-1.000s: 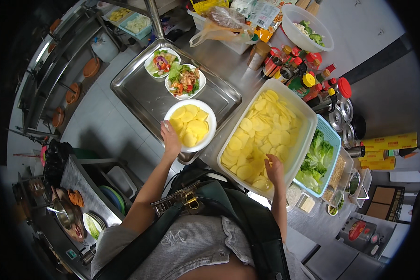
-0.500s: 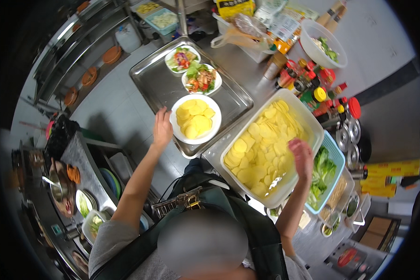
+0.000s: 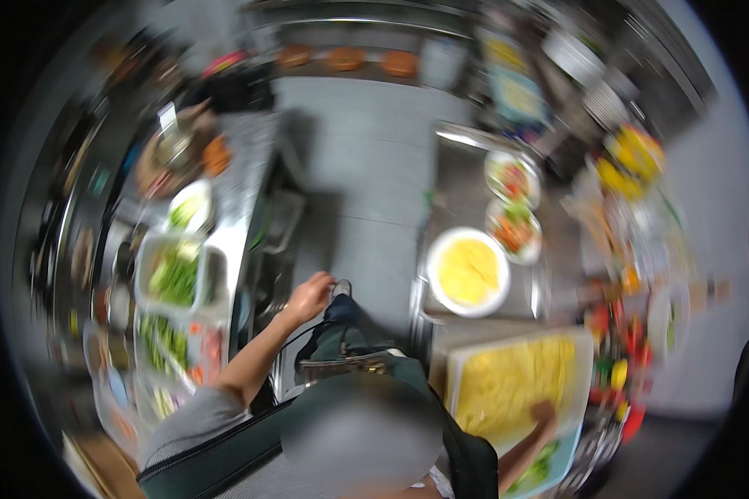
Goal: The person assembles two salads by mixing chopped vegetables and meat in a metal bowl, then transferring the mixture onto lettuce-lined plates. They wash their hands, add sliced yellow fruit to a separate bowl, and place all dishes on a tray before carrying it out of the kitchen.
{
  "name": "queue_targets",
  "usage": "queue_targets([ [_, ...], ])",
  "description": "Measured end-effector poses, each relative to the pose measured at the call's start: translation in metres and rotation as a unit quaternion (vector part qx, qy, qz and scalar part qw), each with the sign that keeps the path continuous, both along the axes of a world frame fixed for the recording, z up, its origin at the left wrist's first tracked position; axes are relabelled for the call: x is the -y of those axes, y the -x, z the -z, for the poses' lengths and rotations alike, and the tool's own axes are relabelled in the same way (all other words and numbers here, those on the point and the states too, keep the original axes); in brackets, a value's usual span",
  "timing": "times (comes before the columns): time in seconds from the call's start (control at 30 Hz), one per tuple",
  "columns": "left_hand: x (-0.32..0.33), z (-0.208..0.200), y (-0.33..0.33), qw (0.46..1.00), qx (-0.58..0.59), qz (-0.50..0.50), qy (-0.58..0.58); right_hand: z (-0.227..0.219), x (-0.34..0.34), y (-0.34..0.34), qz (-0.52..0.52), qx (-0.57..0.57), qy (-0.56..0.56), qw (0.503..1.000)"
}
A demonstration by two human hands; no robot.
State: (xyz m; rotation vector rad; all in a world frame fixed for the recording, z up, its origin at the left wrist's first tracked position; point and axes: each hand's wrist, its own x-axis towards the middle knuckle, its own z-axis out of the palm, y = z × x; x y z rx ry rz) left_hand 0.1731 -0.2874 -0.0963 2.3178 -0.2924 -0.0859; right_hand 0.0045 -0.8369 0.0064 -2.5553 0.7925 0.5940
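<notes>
My left hand [image 3: 310, 297] hangs over the floor left of the tray, its fingers loosely apart and nothing seen in it. My right hand [image 3: 543, 420] is over the right part of a clear plastic tub [image 3: 585, 366] full of yellow potato slices [image 3: 508, 387]. Motion blur hides its fingers, and I cannot tell whether it touches the slices. Ahead, a white bowl [image 3: 435, 287] of potato slices sits on a steel tray [image 3: 458, 170]. Beyond it on the tray are two smaller white dishes of salad, the nearer dish [image 3: 516, 229] and the farther dish [image 3: 512, 179].
On the left counter [image 3: 245, 150] stand a tub of green leaves [image 3: 175, 274] and a bowl of cut greens [image 3: 190, 208]. Red-capped bottles [image 3: 628, 349] line the right side. A light-blue basket [image 3: 562, 466] with greens sits by the potato tub. Grey floor [image 3: 374, 158] runs between the counters.
The view has swung left, bringing more of the left counter into sight. My left hand has come away from beside the white bowl. My right hand is still over the tub.
</notes>
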Motion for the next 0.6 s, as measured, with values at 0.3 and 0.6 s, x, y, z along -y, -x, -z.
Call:
queue_targets([
  [0.3, -0.099, -0.016, 0.018, 0.986, -0.023, -0.159, 0.039, -0.058, -0.048, -0.140, 0.091, 0.262, 0.033, 0.960],
  [0.6, -0.229, -0.046, 0.015, 0.949, 0.058, -0.308, 0.020, 0.041, -0.252, -0.403, -0.149, 0.503, 0.125, 0.842],
])
